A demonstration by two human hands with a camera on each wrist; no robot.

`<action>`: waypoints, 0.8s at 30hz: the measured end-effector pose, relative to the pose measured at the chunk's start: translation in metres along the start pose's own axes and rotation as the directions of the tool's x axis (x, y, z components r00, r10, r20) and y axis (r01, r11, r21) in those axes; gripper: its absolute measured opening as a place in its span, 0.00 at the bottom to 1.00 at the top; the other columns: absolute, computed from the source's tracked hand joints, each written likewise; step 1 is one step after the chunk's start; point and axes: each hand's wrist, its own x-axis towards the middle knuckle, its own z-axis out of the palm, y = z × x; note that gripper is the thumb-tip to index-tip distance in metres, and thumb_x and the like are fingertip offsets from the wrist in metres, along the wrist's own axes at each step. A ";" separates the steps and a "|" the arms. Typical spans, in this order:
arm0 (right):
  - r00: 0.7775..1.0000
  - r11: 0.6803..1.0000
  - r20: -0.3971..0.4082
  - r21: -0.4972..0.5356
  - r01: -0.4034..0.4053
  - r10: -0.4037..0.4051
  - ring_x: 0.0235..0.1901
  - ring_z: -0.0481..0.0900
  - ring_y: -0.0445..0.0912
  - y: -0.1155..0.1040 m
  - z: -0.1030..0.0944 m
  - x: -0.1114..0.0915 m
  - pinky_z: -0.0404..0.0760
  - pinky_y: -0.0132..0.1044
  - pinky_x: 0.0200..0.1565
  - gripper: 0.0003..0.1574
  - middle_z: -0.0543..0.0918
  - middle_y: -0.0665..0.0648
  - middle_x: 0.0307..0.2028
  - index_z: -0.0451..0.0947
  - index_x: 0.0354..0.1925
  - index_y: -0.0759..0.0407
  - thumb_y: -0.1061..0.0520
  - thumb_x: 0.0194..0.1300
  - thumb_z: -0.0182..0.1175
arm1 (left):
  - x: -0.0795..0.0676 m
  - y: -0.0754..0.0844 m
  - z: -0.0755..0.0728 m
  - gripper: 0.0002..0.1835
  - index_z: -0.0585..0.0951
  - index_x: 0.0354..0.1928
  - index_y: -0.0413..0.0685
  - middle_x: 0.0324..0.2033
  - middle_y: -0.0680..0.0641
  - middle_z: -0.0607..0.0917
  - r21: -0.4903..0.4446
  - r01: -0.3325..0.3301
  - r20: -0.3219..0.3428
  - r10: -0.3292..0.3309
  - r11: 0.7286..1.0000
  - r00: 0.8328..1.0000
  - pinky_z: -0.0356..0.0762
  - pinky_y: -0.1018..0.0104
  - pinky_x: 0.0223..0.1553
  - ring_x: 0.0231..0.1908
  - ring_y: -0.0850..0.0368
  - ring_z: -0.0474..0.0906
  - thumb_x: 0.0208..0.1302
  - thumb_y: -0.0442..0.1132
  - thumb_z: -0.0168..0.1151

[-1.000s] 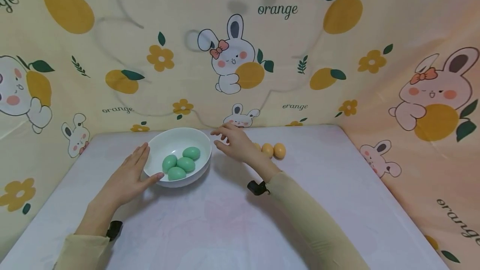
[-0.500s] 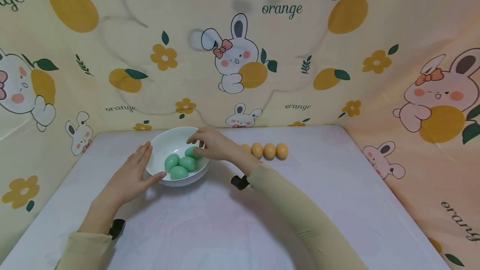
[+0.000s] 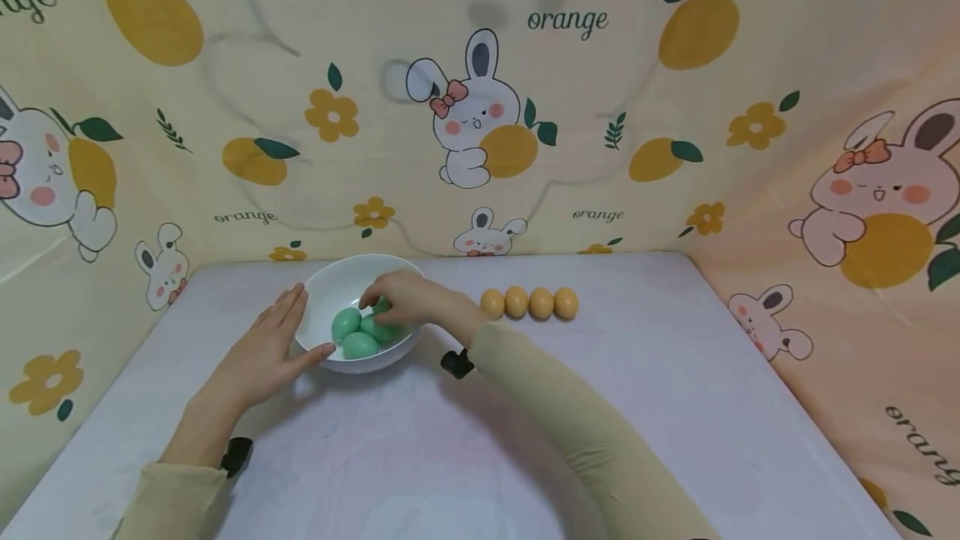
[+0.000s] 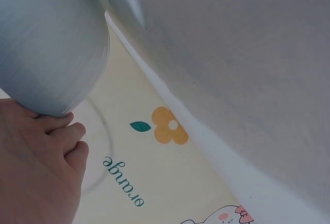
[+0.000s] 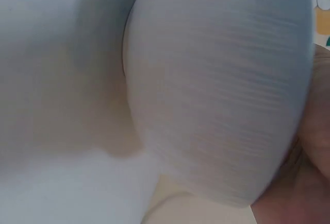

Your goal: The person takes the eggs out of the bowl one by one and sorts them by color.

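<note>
A white bowl (image 3: 330, 290) with several green eggs (image 3: 360, 346) inside stands at the back left of the table. My left hand (image 3: 258, 361) rests against its left side, fingers fairly straight, the thumb along the near rim. From the right, my right hand (image 3: 405, 298) reaches over the rim with curled fingers, and a green egg (image 3: 381, 305) shows between fingers and thumb, partly hidden. In the left wrist view the fingers (image 4: 69, 134) touch the bowl's outside (image 4: 56, 44). The right wrist view shows mostly the bowl's outer wall (image 5: 216, 90), with the right hand (image 5: 304, 183) behind its rim.
Several orange-yellow eggs (image 3: 542, 303) stand in a row right of the bowl. A white cloth (image 3: 420, 457) covers the table. A printed curtain (image 3: 570, 107) with rabbits and oranges hangs behind and at the sides.
My right hand has moved left from beside the bowl into it, down among the green eggs, leaving the orange-yellow row in fuller view. My left hand has stayed at the bowl.
</note>
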 end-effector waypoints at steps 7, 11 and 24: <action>0.999 0.999 0.039 -0.038 -0.023 0.025 0.59 0.79 0.41 0.000 0.006 0.002 0.73 0.30 0.66 0.24 0.85 0.48 0.60 0.83 0.64 0.49 0.56 0.71 0.68 | 0.001 0.001 0.000 0.58 0.47 0.81 0.30 0.82 0.33 0.46 -0.002 -0.009 -0.008 0.009 1.000 1.000 0.48 0.34 0.78 0.80 0.31 0.43 0.71 0.71 0.55; 0.997 0.998 0.067 -0.055 -0.023 0.027 0.57 0.78 0.40 -0.002 0.006 0.003 0.73 0.31 0.67 0.26 0.84 0.48 0.61 0.82 0.65 0.48 0.56 0.70 0.69 | 0.001 0.002 -0.001 0.58 0.48 0.80 0.30 0.81 0.32 0.47 -0.001 -0.012 -0.023 0.012 1.000 1.000 0.49 0.33 0.77 0.80 0.30 0.44 0.71 0.70 0.56; 0.998 0.997 0.047 -0.065 -0.033 0.036 0.63 0.77 0.42 -0.001 0.012 0.004 0.71 0.33 0.70 0.29 0.83 0.50 0.62 0.81 0.66 0.50 0.57 0.69 0.70 | 0.000 0.001 0.000 0.59 0.48 0.80 0.29 0.81 0.31 0.48 0.004 -0.007 -0.021 0.007 1.000 1.000 0.51 0.32 0.76 0.79 0.29 0.45 0.70 0.70 0.56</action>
